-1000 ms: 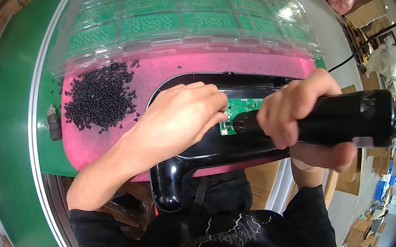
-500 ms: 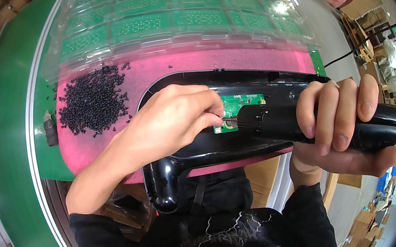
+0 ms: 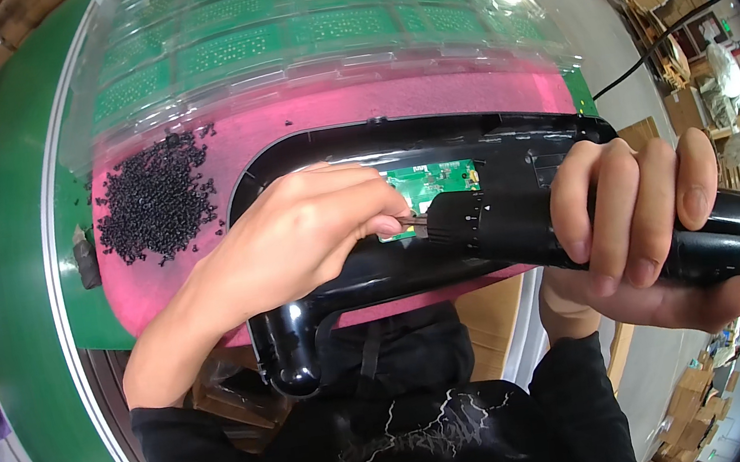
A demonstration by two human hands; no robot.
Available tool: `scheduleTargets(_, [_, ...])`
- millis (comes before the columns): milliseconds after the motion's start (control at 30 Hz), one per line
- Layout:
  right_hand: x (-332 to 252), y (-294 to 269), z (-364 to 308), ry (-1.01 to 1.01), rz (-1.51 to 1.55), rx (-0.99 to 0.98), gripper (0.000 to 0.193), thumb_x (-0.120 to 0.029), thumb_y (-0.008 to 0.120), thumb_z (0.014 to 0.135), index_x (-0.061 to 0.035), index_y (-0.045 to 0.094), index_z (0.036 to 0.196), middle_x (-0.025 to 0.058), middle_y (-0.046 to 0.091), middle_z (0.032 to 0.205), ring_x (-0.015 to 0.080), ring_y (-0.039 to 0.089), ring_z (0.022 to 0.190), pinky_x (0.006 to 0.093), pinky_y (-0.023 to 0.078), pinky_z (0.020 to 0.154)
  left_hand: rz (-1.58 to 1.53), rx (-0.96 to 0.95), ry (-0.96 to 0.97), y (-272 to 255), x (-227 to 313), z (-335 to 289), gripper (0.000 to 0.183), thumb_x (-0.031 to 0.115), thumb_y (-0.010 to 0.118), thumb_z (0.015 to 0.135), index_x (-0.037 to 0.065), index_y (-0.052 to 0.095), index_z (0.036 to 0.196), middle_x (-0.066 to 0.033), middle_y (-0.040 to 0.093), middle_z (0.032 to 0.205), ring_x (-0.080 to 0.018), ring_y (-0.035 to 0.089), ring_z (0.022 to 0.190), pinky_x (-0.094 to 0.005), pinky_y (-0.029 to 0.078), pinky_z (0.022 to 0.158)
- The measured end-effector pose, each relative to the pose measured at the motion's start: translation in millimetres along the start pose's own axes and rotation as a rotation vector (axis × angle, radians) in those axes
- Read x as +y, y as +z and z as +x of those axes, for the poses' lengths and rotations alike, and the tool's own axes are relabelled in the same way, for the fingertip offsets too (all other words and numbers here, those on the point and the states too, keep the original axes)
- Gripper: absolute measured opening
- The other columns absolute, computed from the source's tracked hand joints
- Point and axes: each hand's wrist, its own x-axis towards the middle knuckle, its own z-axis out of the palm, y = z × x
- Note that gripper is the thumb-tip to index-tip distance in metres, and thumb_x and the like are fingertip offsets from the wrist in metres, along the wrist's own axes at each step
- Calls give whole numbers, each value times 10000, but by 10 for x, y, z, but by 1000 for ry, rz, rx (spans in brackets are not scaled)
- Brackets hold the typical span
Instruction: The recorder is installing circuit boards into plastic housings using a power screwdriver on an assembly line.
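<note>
A black electric screwdriver (image 3: 519,225) lies across my right hand (image 3: 641,228), whose fingers wrap round its barrel. Its nose points left, over a small green circuit board (image 3: 432,181). My left hand (image 3: 322,223) is closed in a pinch at the metal bit (image 3: 413,221) in front of the nose; whether a screw is also between the fingertips is hidden. Beneath both hands is a glossy black plastic housing (image 3: 377,281), open side up, with a rounded arm (image 3: 293,358) jutting toward me. The board sits inside it, partly covered by the screwdriver and my left fingers.
A heap of small black screws (image 3: 155,198) lies on the pink mat (image 3: 253,120), left of the housing. Clear plastic trays (image 3: 312,75) over green circuit boards stand behind. A dark wrapped piece (image 3: 86,259) rests at the mat's left edge. One black cable (image 3: 663,40) hangs at the right.
The mat, housing and screw heap appear a little farther left and higher in view. Both hands keep their grips, with the bit still over the board.
</note>
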Motion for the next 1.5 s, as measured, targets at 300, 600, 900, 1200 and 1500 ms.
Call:
scheduleTargets(300, [-100, -89, -80, 48, 38, -36, 463, -442, 712, 828, -78, 459, 961, -1, 576, 632, 102, 574, 477, 247, 504, 511, 30, -65, 24, 35, 84, 14, 151, 93, 717, 802, 2, 627, 883, -99, 660, 813, -287, 646, 780, -379, 502, 710])
scheduleTargets(600, [-203, -179, -165, 271, -111, -111, 618, -595, 733, 785, -85, 465, 1010, 4, 587, 687, 113, 573, 524, 285, 473, 538, 83, -50, -63, 58, 114, 51, 334, 131, 767, 747, 9, 623, 1022, -108, 654, 948, -294, 633, 876, -389, 505, 780])
scheduleTargets(900, [-237, -333, -258, 201, -245, 50, 633, -637, 677, 791, -68, 458, 962, 5, 536, 663, 104, 489, 494, 264, 405, 507, 265, -141, -28, 51, 64, 33, 304, 100, 755, 754, 23, 601, 1005, -89, 621, 1009, -298, 602, 942, -394, 497, 824])
scheduleTargets(1200, [-196, -491, -186, 258, -381, 212, 653, -685, 554, 825, -48, 471, 945, -11, 483, 611, 91, 425, 449, 255, 379, 488, 298, -176, -53, 40, 85, 19, 310, 79, 751, 742, 25, 607, 1010, -86, 605, 1021, -292, 591, 953, -386, 498, 819])
scheduleTargets(1500, [-116, -449, -85, 353, -332, 117, 665, -692, 600, 806, -49, 470, 913, -4, 492, 581, 81, 430, 441, 232, 342, 435, 293, -182, -58, 33, 78, 32, 296, 91, 746, 748, 25, 614, 1005, -84, 601, 1020, -287, 590, 951, -388, 497, 814])
